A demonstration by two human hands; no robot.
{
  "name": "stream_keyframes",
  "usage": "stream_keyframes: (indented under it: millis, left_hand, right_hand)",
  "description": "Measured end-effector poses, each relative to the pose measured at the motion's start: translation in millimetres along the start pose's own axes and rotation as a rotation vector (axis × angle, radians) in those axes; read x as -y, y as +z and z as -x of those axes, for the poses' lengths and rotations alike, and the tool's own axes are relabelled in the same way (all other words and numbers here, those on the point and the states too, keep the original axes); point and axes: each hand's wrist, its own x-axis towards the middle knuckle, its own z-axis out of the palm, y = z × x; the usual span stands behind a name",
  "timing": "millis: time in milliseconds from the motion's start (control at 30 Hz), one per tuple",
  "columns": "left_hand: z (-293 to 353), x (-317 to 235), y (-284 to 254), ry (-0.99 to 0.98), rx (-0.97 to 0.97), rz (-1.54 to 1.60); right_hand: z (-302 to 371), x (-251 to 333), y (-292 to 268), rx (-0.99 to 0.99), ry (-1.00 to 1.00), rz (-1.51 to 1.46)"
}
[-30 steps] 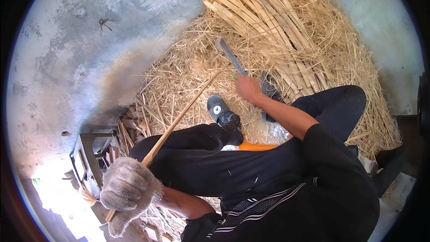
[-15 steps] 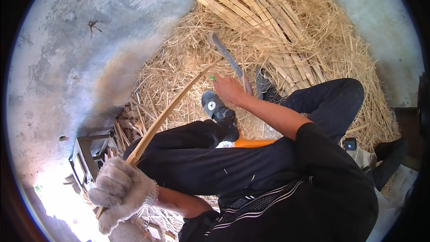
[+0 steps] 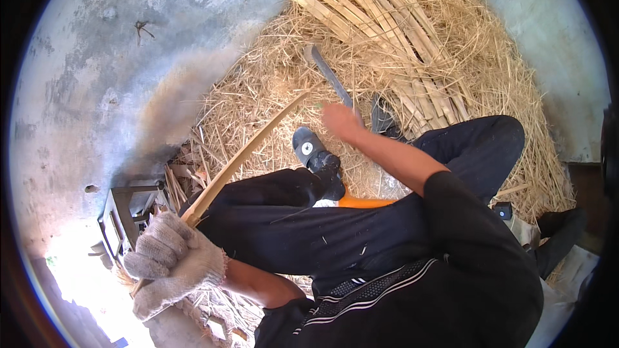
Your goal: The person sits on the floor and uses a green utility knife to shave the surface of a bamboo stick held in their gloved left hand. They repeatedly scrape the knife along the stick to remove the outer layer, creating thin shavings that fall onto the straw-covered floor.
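My left hand (image 3: 175, 259), in a knitted grey-beige glove, is closed around the near end of a long, pale bamboo strip (image 3: 240, 156). The strip slants up and away to the right, its thin far end over the straw. My bare right hand (image 3: 340, 121) is just right of that tip, slightly blurred, with its fingers curled. A green speck shows faintly by its fingers; what they hold cannot be made out. Beside this hand a long, curved blade (image 3: 330, 76) lies on the straw, its lower end partly hidden behind the hand.
Loose straw-like shavings (image 3: 258, 84) cover the floor, with a pile of split bamboo strips (image 3: 393, 32) at the far right. Worn walls (image 3: 129, 58) stand on both sides. A small wooden frame (image 3: 122, 219) is at left. Something orange (image 3: 364, 203) shows beneath my legs, near my sandalled foot (image 3: 308, 145).
My right hand has moved a little right and up, away from the strip's far end. The left hand keeps its grip on the strip, nearly in place.
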Motion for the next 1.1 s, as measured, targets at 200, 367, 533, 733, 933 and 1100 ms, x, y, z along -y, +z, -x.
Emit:
stream_keyframes:
  millis: [200, 367, 533, 733, 933, 1100]
  left_hand:
    - [-1, 6, -5, -0.011, 0.055, 0.021]
    - [-1, 2, 2, 0.021, -0.079, -0.107]
    - [2, 7, -1, 0.004, 0.013, 0.003]
    - [-4, 5, -14, -0.004, 0.250, 0.192]
    - [-6, 8, -4, 0.055, 0.456, 0.292]
    - [-9, 8, 25, 0.056, 0.886, 0.447]
  right_hand:
    - [19, -33, -15, -0.069, 0.334, -0.206]
    - [13, 37, -58, -0.077, 0.055, -0.438]
    - [-6, 8, -18, 0.015, 0.222, -0.257]
    - [19, 52, -98, 0.046, 0.055, -0.411]
    - [123, 134, -188, -0.009, -0.501, -0.605]
    - [182, 161, -231, -0.094, -0.438, -0.651]
